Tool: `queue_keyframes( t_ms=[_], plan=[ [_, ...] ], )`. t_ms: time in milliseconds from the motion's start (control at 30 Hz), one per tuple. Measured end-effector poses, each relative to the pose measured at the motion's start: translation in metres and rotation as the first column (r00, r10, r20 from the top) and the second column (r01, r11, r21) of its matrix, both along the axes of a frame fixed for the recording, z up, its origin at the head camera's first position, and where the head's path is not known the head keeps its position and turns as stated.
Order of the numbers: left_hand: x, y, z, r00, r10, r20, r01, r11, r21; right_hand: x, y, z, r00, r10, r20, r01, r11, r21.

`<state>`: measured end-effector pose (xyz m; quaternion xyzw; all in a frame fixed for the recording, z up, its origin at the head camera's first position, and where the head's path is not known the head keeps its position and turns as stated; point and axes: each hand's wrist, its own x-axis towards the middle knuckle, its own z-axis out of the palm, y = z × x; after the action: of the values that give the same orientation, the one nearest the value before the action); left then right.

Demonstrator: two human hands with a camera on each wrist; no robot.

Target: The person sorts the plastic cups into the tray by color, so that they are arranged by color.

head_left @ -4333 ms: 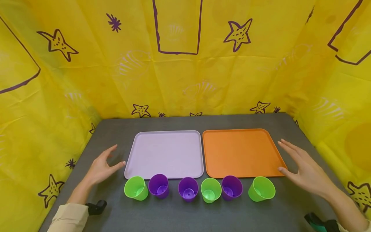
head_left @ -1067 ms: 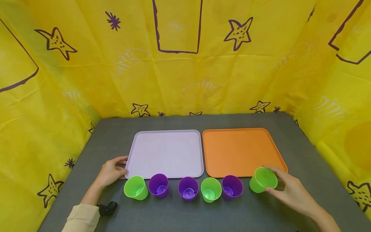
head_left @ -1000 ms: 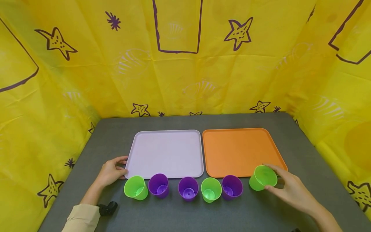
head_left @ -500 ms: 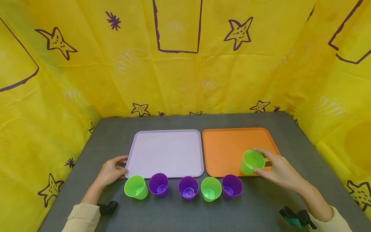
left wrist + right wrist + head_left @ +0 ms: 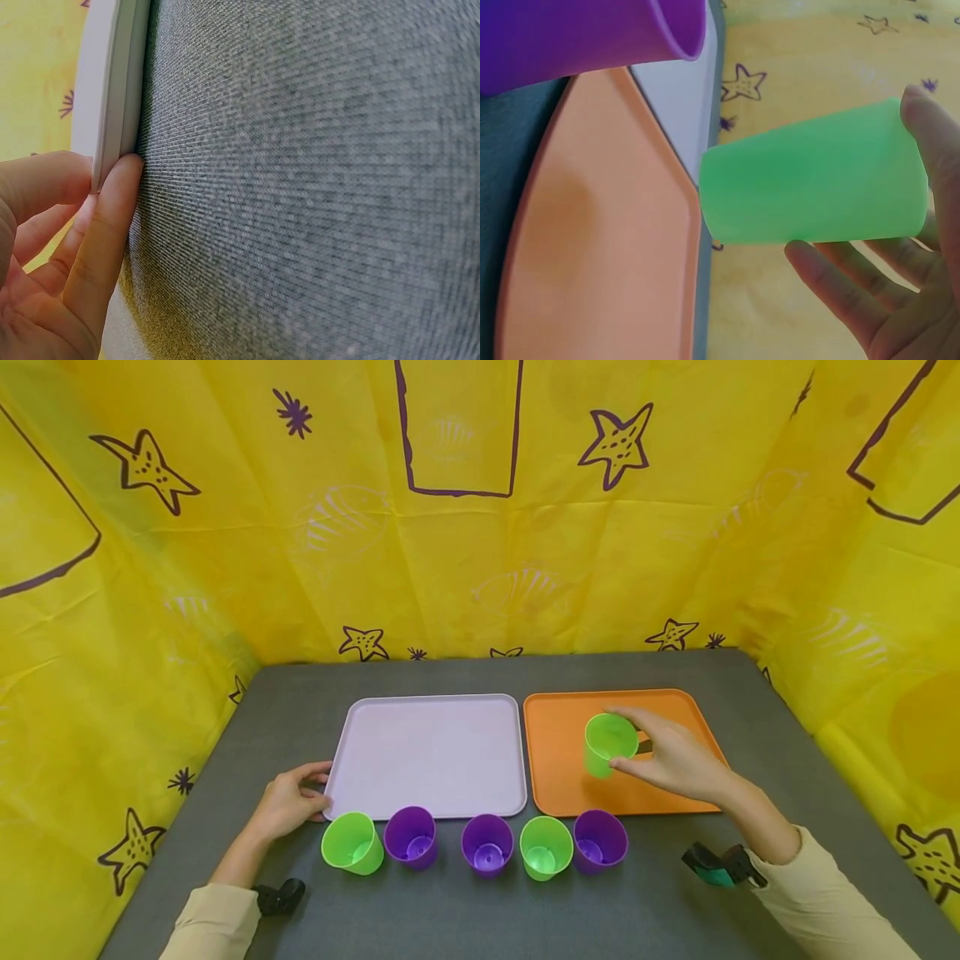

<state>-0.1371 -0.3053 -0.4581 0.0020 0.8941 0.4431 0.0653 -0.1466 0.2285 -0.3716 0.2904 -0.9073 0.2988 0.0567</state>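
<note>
My right hand (image 5: 670, 758) grips a green cup (image 5: 609, 743) over the orange tray (image 5: 697, 789). In the right wrist view, thumb and fingers are on the sides of this green cup (image 5: 802, 180), with a gap between it and the orange tray (image 5: 622, 247). At the near left corner of the pale lilac tray (image 5: 427, 756), my left hand (image 5: 285, 806) pinches the rim. The left wrist view shows finger and thumb on either side of that lilac tray's edge (image 5: 120, 112).
Along the near side of the trays stand a green cup (image 5: 352, 845), a purple cup (image 5: 411, 839), another purple cup (image 5: 487, 847), a second green cup (image 5: 546, 850) and a third purple cup (image 5: 600, 843). Yellow patterned cloth (image 5: 465, 568) walls in the grey table (image 5: 450, 918).
My right hand has taken the rightmost green cup from the table and carried it forward and left over the orange tray. My left hand moved in to the lilac tray's edge, then stayed.
</note>
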Motion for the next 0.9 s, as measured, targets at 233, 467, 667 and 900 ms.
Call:
queue_keyframes(
  t_ms=[233,467,667,900],
  plan=[
    [0.0,0.0,0.002,1.0,0.004,0.002,-0.004,1.0,0.001,-0.02,-0.023,0.006,0.995,0.063,0.078,-0.063,0.998,-0.009],
    [0.001,0.001,0.004,1.0,0.002,0.008,-0.002,1.0,-0.007,-0.039,-0.047,0.011,0.985,0.118,0.124,-0.113,0.993,-0.041],
    [0.002,0.002,0.004,1.0,0.0,0.015,0.0,1.0,-0.008,-0.052,-0.07,0.014,0.974,0.163,0.159,-0.156,0.986,-0.054],
    [0.002,0.003,0.005,1.0,0.004,0.017,-0.004,1.0,-0.008,-0.065,-0.098,0.018,0.968,0.203,0.15,-0.197,0.979,-0.057]
  ],
)
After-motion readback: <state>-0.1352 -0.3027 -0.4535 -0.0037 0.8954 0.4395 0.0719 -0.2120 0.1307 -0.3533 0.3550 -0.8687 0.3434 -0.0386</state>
